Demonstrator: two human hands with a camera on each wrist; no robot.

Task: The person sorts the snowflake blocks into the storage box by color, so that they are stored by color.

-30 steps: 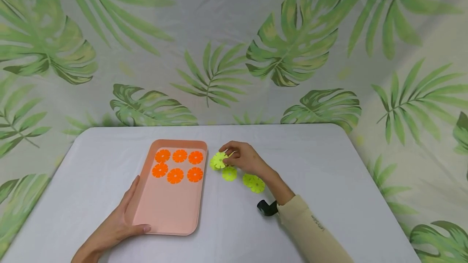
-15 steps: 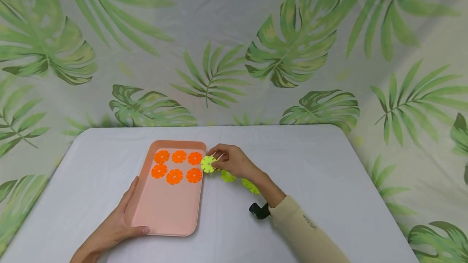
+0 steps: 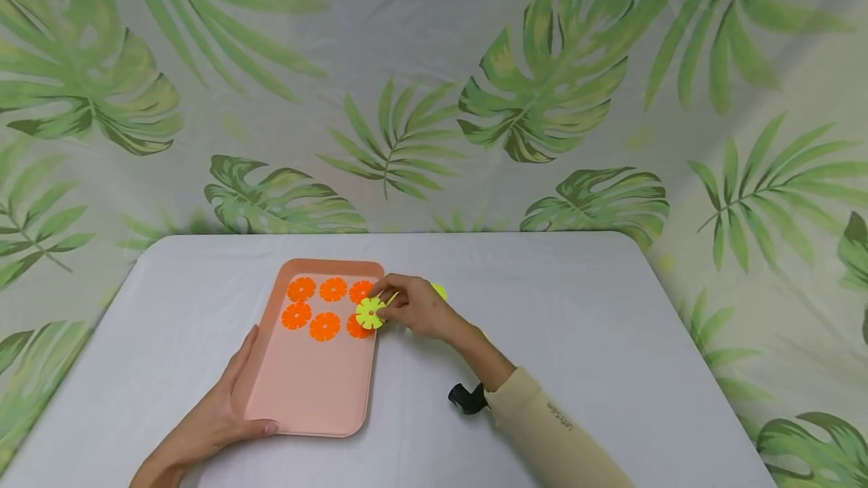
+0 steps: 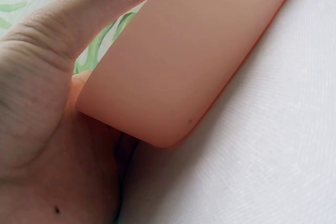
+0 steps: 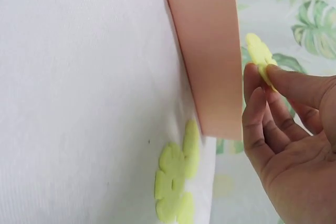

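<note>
Currently the right hand (image 3: 417, 307) is pinching one yellow-green notched disc (image 3: 368, 313) between thumb and fingers, tips closed on it. Disc is hanging over the right rim of the pink tray (image 3: 308, 390), partly covering the two rightmost orange discs (image 3: 325, 327). Six orange ones are lying in the tray's far half, two rows of three. Left hand (image 3: 220, 411) is bracing the near-left corner, thumb on near rim, fingers spreading along left wall. More yellow-green pieces (image 5: 170, 184) are lying on the white bench (image 3: 576, 322), right of the tray.

Smooth plastic-looking tray (image 3: 308, 390); matt yellow disc (image 3: 368, 312); fine-ribbed cloth (image 3: 542, 285).
</note>
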